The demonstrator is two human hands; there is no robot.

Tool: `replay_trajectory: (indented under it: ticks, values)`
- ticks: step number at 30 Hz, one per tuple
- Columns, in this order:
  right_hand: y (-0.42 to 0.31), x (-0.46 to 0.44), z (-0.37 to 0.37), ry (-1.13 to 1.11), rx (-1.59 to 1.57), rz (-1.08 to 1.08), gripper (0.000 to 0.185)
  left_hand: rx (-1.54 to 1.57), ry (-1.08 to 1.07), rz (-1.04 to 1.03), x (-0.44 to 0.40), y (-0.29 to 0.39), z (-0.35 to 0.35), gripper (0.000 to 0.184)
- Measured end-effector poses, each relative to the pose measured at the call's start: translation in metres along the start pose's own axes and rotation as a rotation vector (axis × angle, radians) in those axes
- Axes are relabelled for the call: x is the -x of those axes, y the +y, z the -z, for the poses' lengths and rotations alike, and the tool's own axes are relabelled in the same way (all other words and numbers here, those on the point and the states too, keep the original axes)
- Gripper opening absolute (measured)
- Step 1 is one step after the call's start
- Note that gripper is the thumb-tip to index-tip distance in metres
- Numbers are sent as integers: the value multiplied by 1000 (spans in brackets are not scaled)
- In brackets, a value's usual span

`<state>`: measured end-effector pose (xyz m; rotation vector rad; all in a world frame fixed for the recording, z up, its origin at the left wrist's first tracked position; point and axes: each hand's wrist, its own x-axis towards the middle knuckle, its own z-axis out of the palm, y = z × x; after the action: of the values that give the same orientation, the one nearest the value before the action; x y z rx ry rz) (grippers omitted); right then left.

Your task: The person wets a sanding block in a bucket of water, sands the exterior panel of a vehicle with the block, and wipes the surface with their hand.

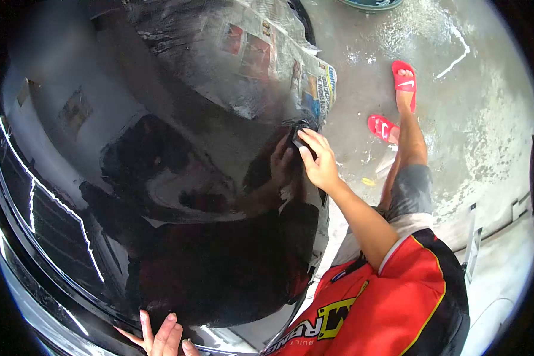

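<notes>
A glossy black car panel (219,267) fills the left and middle of the view, curved and reflecting my arm. Near its edge, my right hand (321,163) pinches a small black block (296,140) against the surface, beside the lower end of a newspaper covering (252,53). At the bottom of the view, my left hand (163,338) rests its spread fingertips on the panel's lower edge; its palm is cut off by the frame.
My feet in red slides (404,86) stand on a wet grey concrete floor (457,118). The rim of a round tub (371,6) shows at the top. White vehicle parts (498,279) are at the lower right. A small yellow leaf-like scrap (368,182) lies near my legs.
</notes>
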<state>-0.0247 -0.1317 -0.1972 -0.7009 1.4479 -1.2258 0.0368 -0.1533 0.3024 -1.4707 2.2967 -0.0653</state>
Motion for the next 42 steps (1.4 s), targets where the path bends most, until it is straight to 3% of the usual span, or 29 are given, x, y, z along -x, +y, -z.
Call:
replay_trajectory:
  ticks: [2, 5, 8, 14, 17, 22, 24, 27, 28, 29, 32, 36, 38, 42]
  values:
    - [-12, -3, -3, 4, -12, 3, 37, 4, -9, -35, 10, -17, -1, 28]
    - [-25, -8, -5, -18, -23, 147, 37, 124, 92, -253, 47, -47, -7, 28]
    - [-26, -7, -9, 34, 7, 201, 41, 48, -34, -43, -1, -6, 7, 28]
    - [-176, -119, -47, 33, -141, 693, 42, 61, -65, -48, 1, -9, 11, 30]
    - [-164, -102, -47, 26, -121, 662, 43, 38, -104, 6, 0, -7, 11, 30]
    - [-31, 3, -5, -24, 61, 283, 41, 71, 57, -51, 0, -8, 3, 27]
    - [-54, -14, -12, 18, 65, 377, 42, 31, 8, -19, -5, -3, 8, 26]
    - [-155, -95, -44, 53, -89, 639, 45, 19, -43, 48, -3, 0, 11, 27]
    - [-182, -116, -50, 73, -106, 739, 46, -66, -90, 118, 14, -3, 9, 38]
    - [-194, -126, -52, 91, -83, 752, 46, -79, -87, 100, 13, -3, 6, 36]
    - [-177, -88, -50, 86, -73, 626, 49, -99, -34, 110, 12, 0, 5, 33]
    - [-82, 22, -16, -8, 59, 459, 43, -89, -40, 88, 13, -1, 8, 36]
    - [-109, 0, -13, -12, 48, 551, 42, -116, -55, 115, 13, 4, 12, 32]
    - [-219, -127, -50, 34, -94, 853, 40, -142, -95, 107, 8, 4, 9, 28]
